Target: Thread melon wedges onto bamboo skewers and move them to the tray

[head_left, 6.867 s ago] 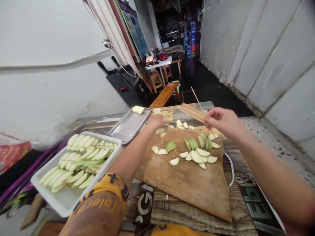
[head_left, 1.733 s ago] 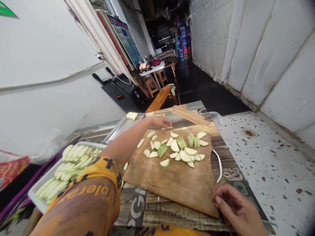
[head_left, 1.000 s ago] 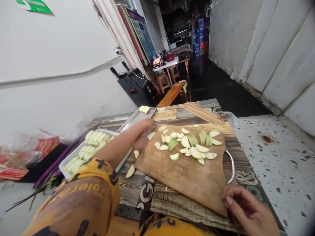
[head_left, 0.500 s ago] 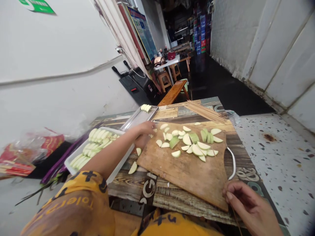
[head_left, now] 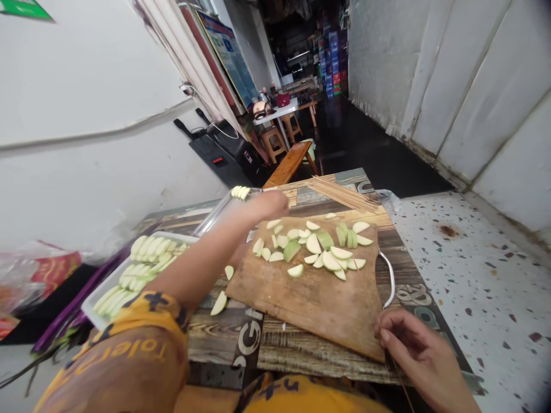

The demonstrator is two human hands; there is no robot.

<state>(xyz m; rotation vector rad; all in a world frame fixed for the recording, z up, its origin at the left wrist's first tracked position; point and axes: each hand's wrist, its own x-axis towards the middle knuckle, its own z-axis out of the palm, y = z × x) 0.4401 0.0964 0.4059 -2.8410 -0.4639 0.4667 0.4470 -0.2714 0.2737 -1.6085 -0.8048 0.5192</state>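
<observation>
Between the thumb and fingers of my right hand (head_left: pixel 411 344) is a thin wooden skewer (head_left: pixel 403 385), pointing down past the table's front edge. That hand sits by the near right corner of the wooden cutting board (head_left: pixel 310 304). Pale slices with green skin, like guava or green apple (head_left: pixel 331 261), lie scattered over the board's far half. My left hand (head_left: pixel 274 203) is above the board's far left edge; its fingers are turned away and smeared by motion. A white tray (head_left: pixel 91 315) of rowed slices (head_left: pixel 144 269) lies under my left forearm.
Two loose slices (head_left: pixel 219 303) lie on the wood-patterned table (head_left: pixel 206 338) left of the board. Bundled skewers (head_left: pixel 342 195) rest beyond it. A clear tray (head_left: pixel 214 216) with a few skewered slices (head_left: pixel 240 192) stands at the far left. The board has a metal handle (head_left: pixel 390 275).
My left hand has risen and moved away from me, off the board's left edge. My right hand keeps its pinch on the skewer. The whole view has shifted slightly.
</observation>
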